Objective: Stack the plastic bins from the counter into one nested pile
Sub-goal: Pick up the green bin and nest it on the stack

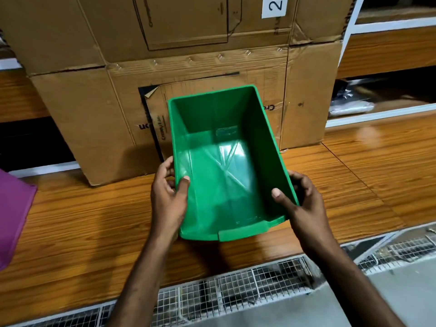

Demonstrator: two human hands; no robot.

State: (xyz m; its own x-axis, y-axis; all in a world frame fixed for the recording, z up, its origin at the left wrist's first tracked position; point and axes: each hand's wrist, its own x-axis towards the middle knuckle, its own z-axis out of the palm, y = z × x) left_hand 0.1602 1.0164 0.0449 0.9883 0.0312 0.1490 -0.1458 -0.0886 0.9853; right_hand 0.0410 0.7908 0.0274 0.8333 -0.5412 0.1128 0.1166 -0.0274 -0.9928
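Note:
A green plastic bin (pixel 224 166) is in the middle of the view over the wooden counter (pixel 94 232), its open top facing me and nothing inside it. My left hand (pixel 168 197) grips its left wall, thumb inside and fingers outside. My right hand (pixel 299 204) grips the right wall the same way, near the front corner. Whether the bin rests on the counter or is lifted off it, I cannot tell. A purple bin (pixel 13 213) shows partly at the left edge.
Large stacked cardboard boxes (pixel 106 109) stand just behind the green bin on the counter. Wooden shelves with white rails (pixel 389 109) run to the right and left. A wire mesh panel (pixel 236 291) runs below the counter's front edge.

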